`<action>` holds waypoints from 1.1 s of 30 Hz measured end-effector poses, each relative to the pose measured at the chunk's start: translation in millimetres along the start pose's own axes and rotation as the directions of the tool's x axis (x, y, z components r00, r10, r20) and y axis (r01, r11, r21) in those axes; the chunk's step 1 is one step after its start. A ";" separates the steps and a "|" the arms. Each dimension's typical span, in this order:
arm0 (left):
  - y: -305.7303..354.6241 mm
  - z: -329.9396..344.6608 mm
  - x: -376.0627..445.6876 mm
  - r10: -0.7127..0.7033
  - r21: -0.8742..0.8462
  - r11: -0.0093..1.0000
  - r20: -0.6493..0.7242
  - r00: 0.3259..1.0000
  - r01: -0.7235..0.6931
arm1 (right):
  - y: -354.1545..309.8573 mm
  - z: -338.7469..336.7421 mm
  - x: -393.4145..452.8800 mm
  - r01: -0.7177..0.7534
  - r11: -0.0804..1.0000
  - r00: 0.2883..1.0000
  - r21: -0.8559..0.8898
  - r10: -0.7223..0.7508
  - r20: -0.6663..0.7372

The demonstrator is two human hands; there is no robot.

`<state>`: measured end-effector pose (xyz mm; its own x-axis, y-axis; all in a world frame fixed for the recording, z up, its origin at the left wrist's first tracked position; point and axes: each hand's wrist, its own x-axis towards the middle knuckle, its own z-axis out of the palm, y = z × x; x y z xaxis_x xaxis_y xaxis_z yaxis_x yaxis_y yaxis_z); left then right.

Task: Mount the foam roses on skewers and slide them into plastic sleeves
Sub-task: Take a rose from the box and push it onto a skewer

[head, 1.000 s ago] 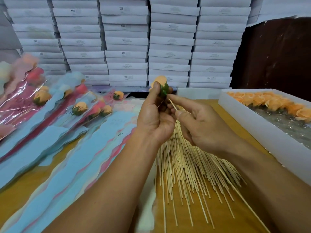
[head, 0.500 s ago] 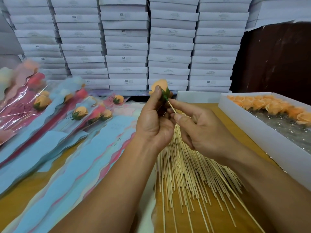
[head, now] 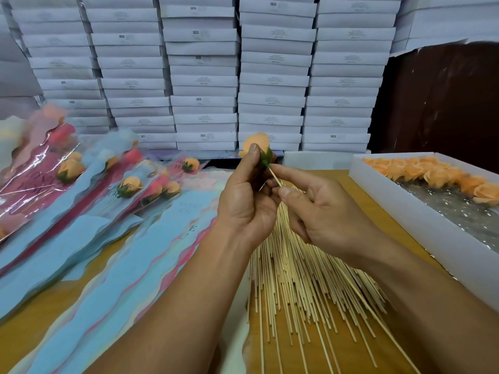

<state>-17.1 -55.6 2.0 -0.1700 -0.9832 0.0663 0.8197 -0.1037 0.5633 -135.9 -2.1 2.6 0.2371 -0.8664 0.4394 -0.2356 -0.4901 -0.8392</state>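
My left hand (head: 248, 201) holds an orange foam rose (head: 256, 143) with a green base between thumb and fingers, raised above the table. My right hand (head: 318, 211) pinches a thin wooden skewer (head: 275, 177) whose tip meets the rose's green base. A large fan of loose skewers (head: 305, 287) lies on the wooden table under both hands. Empty blue and pink plastic sleeves (head: 140, 255) lie left of the skewers. Further left are sleeves holding mounted roses (head: 70, 170).
A white box (head: 421, 211) with several orange foam roses (head: 432, 174) stands at the right. Stacks of white flat boxes (head: 270, 76) form a wall behind the table. A dark panel (head: 442, 98) is at the back right.
Both hands stay together with the rose and skewer. The rose has turned a little in my left hand and the skewer tip sits closer against its green base.
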 end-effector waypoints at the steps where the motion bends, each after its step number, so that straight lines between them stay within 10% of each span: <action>1: 0.1 0.3 -0.1 0.007 0.007 1.000 0.000 1.000 -0.007 | 0.4 -0.3 0.0 0.000 1.000 1.000 0.002 0.000 -0.001; 26: -18.5 -5.1 6.3 0.114 0.227 0.970 -0.102 0.988 -0.089 | 21.9 0.7 6.7 -0.116 0.993 0.989 0.034 0.119 -0.089; 33: -22.5 -11.9 5.6 0.109 0.284 0.957 -0.182 0.977 -0.054 | 18.6 -21.0 6.2 -0.392 0.906 0.916 0.158 0.369 0.159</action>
<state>-30.0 -60.5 -20.1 0.0227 -0.9995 -0.0241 0.6386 -0.0041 0.7695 -158.7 -18.6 -3.6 0.2800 -0.9591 0.0424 -0.1575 -0.0894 -0.9835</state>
